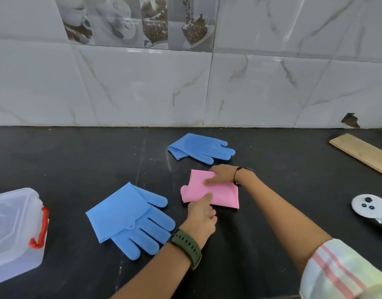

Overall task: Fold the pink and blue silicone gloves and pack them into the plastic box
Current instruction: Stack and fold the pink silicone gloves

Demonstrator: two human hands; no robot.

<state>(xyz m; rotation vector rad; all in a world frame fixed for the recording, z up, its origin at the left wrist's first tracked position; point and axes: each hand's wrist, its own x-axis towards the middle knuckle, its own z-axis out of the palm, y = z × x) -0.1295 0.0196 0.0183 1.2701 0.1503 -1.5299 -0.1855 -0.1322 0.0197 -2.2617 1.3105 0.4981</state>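
Note:
A folded pink glove (pixel 220 194) lies on the black counter, right of centre. My right hand (pixel 221 174) lies flat on its top edge with the thumb across the fold. My left hand (pixel 201 216) pinches its lower left edge between thumb and fingers. One blue glove (pixel 129 219), cuff folded over its fingers, rests left of the pink one. A second blue glove (pixel 201 148) lies farther back, near the wall. The clear plastic box (pixel 15 231) with a red latch stands at the left edge, its lid on.
A wooden board (pixel 362 153) lies at the back right. A white controller (pixel 373 209) sits at the right edge. The marble-tiled wall (pixel 142 87) bounds the counter at the back.

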